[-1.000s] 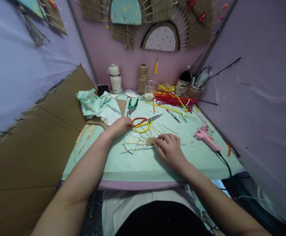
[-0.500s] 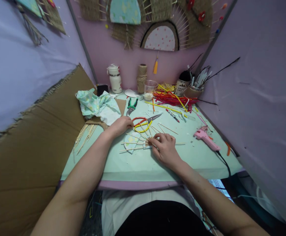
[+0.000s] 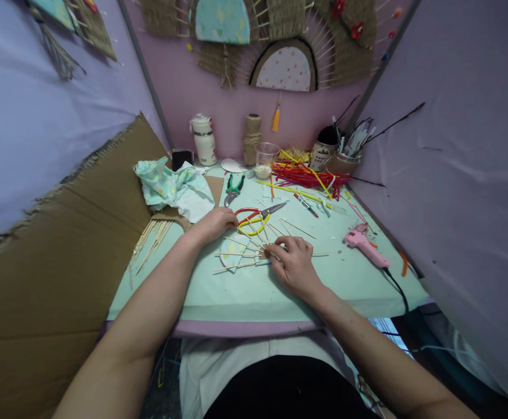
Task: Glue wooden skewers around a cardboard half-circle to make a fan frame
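Observation:
Thin wooden sticks (image 3: 236,254) fan out on the table from a small brown cardboard piece (image 3: 264,251). My right hand (image 3: 295,262) grips this stick fan at its hub, thumb and fingers closed on it and hiding part of the hub. My left hand (image 3: 216,224) has its fingers curled together by the red handle of the scissors (image 3: 248,216); what is in them, if anything, is hidden. A patterned cloth piece (image 3: 231,247) lies under the left-hand sticks. Yellow handles (image 3: 258,226) lie close to the upper sticks.
Green-handled pruning shears (image 3: 234,187) lie behind my left hand. To the right is a pink glue gun (image 3: 367,245) with a black cord. Crumpled cloth (image 3: 175,186) and loose sticks (image 3: 154,241) lie left; red pipe cleaners (image 3: 310,176) and a twine spool (image 3: 252,139) stand behind.
Very little differs. My right hand and the stick fan under it have shifted by a tiny amount; my left hand stays by the scissors.

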The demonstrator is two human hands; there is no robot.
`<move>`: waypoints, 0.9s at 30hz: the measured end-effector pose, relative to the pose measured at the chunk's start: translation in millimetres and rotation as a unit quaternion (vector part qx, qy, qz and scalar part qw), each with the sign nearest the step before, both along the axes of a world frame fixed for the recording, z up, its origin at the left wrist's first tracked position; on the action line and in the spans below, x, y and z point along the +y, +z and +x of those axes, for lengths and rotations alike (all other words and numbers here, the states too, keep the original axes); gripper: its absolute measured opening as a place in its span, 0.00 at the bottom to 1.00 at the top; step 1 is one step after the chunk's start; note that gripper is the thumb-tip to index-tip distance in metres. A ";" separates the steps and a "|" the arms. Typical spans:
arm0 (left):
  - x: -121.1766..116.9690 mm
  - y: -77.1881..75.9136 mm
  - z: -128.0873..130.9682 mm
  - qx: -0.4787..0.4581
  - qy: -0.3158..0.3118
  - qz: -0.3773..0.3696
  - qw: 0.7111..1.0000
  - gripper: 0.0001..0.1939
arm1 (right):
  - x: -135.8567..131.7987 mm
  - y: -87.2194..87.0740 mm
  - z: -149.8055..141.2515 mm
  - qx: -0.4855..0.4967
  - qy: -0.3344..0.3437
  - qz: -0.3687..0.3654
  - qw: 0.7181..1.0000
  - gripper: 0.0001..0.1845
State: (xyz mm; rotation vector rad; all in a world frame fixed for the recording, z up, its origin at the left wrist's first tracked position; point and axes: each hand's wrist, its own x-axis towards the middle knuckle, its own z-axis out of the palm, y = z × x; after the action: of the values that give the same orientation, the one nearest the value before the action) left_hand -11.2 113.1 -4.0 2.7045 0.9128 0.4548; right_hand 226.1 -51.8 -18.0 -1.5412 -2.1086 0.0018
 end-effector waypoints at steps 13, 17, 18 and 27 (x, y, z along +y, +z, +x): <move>0.8 -1.2 0.8 0.004 -0.002 0.006 1.000 0.09 | 1.1 -1.7 -0.4 -0.010 -0.003 0.001 1.000 0.14; 0.6 -1.4 0.6 0.005 -0.003 0.000 1.000 0.08 | 1.4 -2.7 -0.2 0.000 -0.001 -0.001 1.000 0.14; 0.5 -1.4 0.4 0.006 -0.003 0.000 1.000 0.08 | 1.6 -2.9 -0.2 0.005 0.000 -0.001 1.000 0.14; 0.3 -1.8 -0.6 0.007 -0.002 0.013 1.000 0.08 | 1.7 -1.5 -1.4 -0.001 -0.001 -0.007 1.000 0.12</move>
State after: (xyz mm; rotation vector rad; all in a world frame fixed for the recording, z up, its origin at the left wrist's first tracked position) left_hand -11.8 113.4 -5.8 2.7345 0.9115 0.4511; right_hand 224.7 -50.1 -19.5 -1.5508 -2.1136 0.0134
